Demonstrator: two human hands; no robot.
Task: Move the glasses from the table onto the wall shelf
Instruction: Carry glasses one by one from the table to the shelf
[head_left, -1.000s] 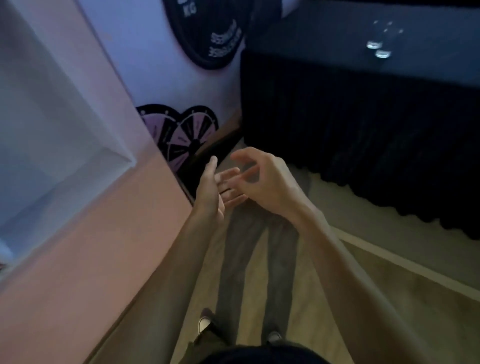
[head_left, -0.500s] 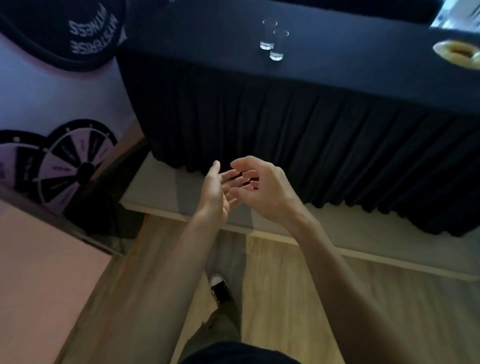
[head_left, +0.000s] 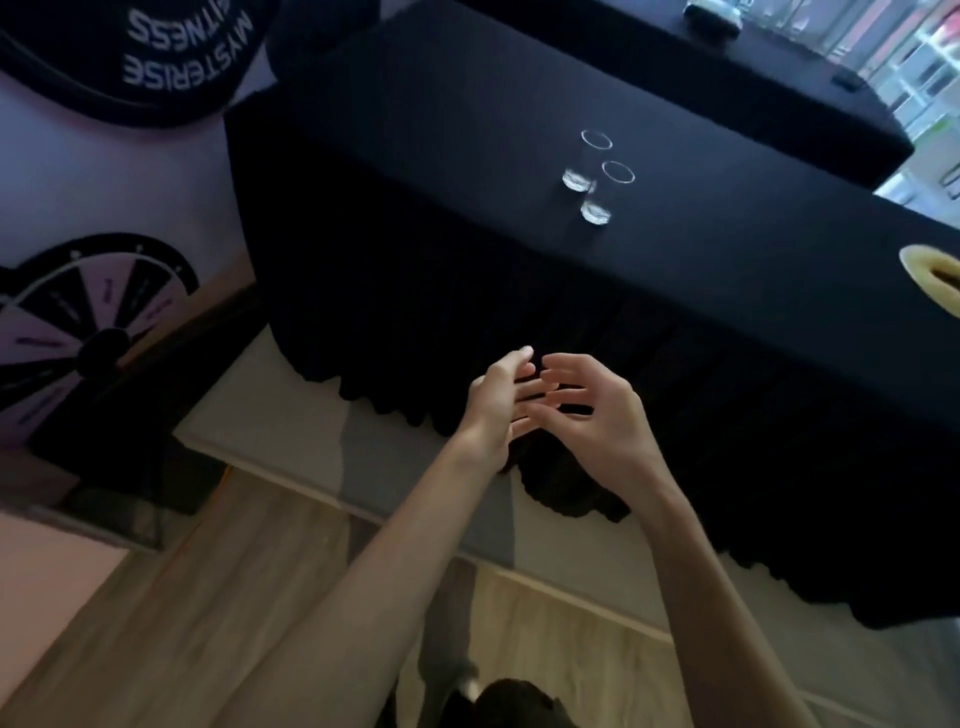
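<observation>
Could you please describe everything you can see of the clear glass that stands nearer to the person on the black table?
The nearer clear drinking glass is a small, transparent tumbler with a thin round rim and a thick, bright base. It looks empty and stands upright on the black-clothed table, back from the front edge. A second clear glass stands close behind it to the left; whether they touch cannot be told. No hand touches it.

The bench (head_left: 467, 130) wears a matt black cloth, smooth on top and falling in soft pleats along its skirt. Two glasses (head_left: 597, 176) on it are clear and glossy, their thick bases catching the light. The floor (head_left: 561, 618) shows pale wood-grain planks with a dull, smooth finish.
</observation>
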